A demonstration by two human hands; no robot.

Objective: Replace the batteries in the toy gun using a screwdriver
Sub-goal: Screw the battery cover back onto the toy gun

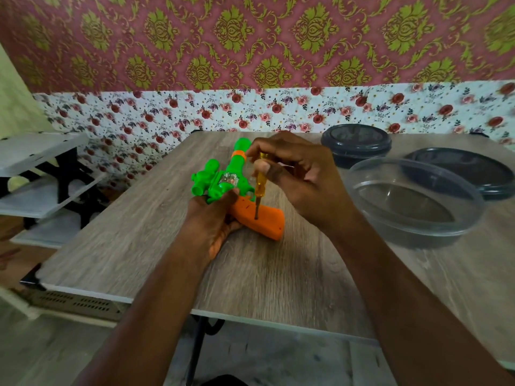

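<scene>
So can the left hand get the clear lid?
Probably not right now: the left hand grips the gun, and the right hand with the screwdriver sits between it and the lid.

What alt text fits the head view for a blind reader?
The right hand pinches a yellow screwdriver upright, its tip on the orange grip of a green toy gun that the left hand holds on a wooden table. A clear plastic bowl and a dark lidded bowl sit to the right.
</scene>
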